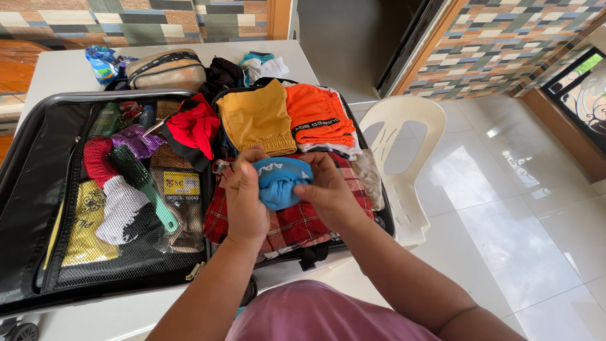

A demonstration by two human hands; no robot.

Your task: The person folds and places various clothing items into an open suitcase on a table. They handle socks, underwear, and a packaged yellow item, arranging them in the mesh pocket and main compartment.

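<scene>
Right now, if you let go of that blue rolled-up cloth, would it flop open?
Probably. The blue rolled cloth looks soft and bunched, held in shape only by the left hand and right hand. It seems light, and would likely land quietly on the red plaid garment.

Yellow sock package (181, 189) — under mesh

- An open suitcase (38, 189) lies on the bench (57, 69).
- Its left half holds a hairbrush (142, 180) and socks (180, 189) behind mesh.
- Its right half holds folded shorts (259, 117) at the back and a checked cloth (297, 221) in front.
- A pouch (167, 68) lies behind the suitcase.
- A chair (401, 145) stands to the right.
</scene>
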